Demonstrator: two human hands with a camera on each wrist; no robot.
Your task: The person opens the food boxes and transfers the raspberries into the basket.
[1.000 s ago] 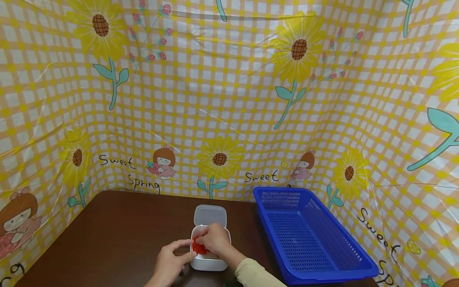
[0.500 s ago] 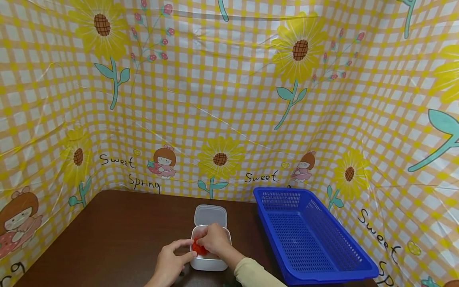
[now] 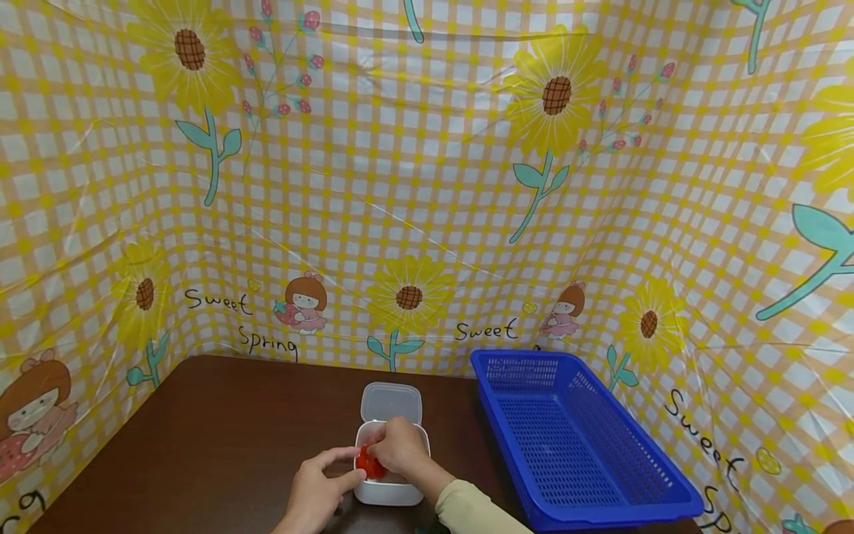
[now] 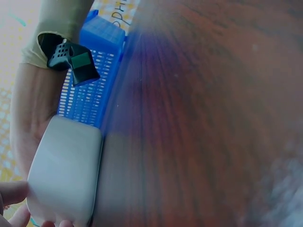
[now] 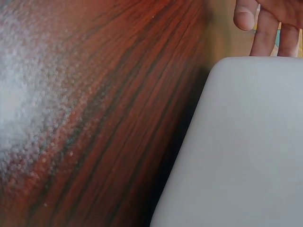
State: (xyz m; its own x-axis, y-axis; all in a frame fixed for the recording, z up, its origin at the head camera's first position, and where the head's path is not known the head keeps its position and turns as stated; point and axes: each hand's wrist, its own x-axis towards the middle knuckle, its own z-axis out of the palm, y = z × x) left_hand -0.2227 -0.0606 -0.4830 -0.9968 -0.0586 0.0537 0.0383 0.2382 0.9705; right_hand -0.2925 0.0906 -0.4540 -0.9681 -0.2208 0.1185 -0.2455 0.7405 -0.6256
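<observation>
A small white container stands on the brown table, its translucent lid flipped back behind it. My right hand reaches inside with bent fingers and pinches a glossy red lump at the left wall; its exact kind cannot be made out. Those fingertips are partly hidden by the hand. At the container's left rim, my left hand touches with thumb and forefinger spread apart. In the left wrist view, the container's pale wall shows with left fingertips at its lower edge.
To the right stands a large blue perforated basket. A checked sunflower cloth encloses the back and sides of the brown table. A dark device sits at the right sleeve in the left wrist view.
The red lump looks rounder and smoother than one second ago, its outline shifting slightly under the right fingers. Both hands and the container keep nearly the same place.
</observation>
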